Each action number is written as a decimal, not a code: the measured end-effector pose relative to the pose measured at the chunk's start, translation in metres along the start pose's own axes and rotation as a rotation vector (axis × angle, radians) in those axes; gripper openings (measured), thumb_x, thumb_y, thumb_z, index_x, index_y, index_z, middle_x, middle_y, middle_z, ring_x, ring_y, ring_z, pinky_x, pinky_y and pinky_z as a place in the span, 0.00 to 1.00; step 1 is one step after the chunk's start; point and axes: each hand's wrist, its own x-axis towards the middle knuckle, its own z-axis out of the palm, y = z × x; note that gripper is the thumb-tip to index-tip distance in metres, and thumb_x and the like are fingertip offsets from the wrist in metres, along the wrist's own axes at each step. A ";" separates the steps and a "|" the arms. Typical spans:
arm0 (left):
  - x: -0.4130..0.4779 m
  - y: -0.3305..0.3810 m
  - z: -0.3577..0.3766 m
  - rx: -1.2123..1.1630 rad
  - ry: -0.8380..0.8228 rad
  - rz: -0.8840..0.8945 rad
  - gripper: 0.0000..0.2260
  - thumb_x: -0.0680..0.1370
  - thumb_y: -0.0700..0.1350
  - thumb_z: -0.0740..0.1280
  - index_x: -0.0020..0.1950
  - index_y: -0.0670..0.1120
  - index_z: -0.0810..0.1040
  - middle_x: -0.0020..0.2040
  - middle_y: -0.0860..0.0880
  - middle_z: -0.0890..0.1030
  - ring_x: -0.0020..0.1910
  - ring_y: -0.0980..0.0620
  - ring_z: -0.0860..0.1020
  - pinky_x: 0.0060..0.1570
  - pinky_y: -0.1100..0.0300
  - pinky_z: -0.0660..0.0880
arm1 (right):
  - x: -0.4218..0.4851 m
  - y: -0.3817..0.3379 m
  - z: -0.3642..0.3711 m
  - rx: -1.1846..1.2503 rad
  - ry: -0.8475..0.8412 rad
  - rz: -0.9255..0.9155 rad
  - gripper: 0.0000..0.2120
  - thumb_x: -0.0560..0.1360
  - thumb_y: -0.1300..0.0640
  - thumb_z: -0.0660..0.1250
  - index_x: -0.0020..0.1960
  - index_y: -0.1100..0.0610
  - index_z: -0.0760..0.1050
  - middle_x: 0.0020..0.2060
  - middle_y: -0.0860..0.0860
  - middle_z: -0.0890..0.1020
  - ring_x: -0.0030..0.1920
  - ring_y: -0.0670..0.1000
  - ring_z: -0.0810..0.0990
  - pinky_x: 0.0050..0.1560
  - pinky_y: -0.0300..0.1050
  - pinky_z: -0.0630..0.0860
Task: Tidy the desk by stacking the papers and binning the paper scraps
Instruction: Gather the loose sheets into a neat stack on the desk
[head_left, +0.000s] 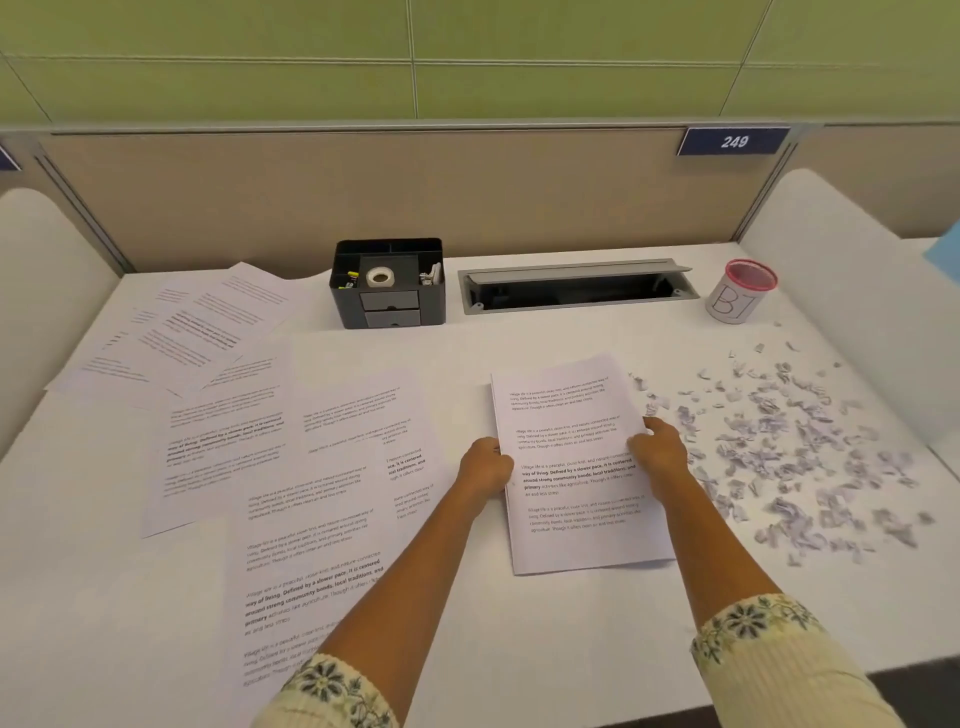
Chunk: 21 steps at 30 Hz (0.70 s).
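1. One white desk (571, 338) carries everything.
2. Several loose printed sheets (311, 467) overlap across its left half, from the near edge up to a fan of pages (176, 332) at the far left corner.
3. Many torn paper scraps (789, 452) are strewn toward the right edge.
4. One stack of papers (571, 499) lies between sheets and scraps. Its long axis runs from near edge to far edge, slightly skewed; whether it is lifted cannot be told.
5. One black organiser (389, 283) stands at the far edge.
6. One pink-rimmed cup marked "BI" (737, 293), apparently the bin, stands at the far right corner, beyond the scraps.
7. Left hand (485, 465) grips the stack's left long edge with curled fingers. Right hand (657, 447) pinches the right long edge, thumb on top.
8. Judgement: the uncollected sheets lie left of the grip, so the left hand is nearer to them; the scraps lie just beside the right hand.
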 end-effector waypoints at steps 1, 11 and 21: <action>-0.001 0.000 0.000 0.040 0.007 0.006 0.10 0.77 0.35 0.59 0.53 0.41 0.78 0.50 0.44 0.80 0.48 0.45 0.77 0.48 0.60 0.72 | 0.001 0.002 0.001 -0.023 0.009 0.001 0.22 0.76 0.64 0.58 0.69 0.57 0.70 0.62 0.58 0.77 0.56 0.59 0.76 0.51 0.49 0.74; -0.008 -0.019 -0.033 0.226 0.295 0.025 0.20 0.78 0.38 0.60 0.70 0.45 0.71 0.67 0.44 0.72 0.63 0.44 0.73 0.58 0.54 0.71 | -0.021 -0.020 0.039 -0.317 0.148 -0.075 0.23 0.74 0.58 0.63 0.68 0.53 0.69 0.64 0.59 0.72 0.67 0.62 0.64 0.63 0.57 0.67; -0.045 -0.086 -0.128 0.365 0.810 -0.348 0.31 0.73 0.44 0.67 0.74 0.48 0.59 0.76 0.42 0.51 0.75 0.41 0.50 0.72 0.41 0.51 | -0.107 -0.054 0.161 -0.507 -0.283 -0.393 0.32 0.71 0.46 0.70 0.70 0.55 0.65 0.63 0.58 0.71 0.66 0.60 0.64 0.61 0.53 0.70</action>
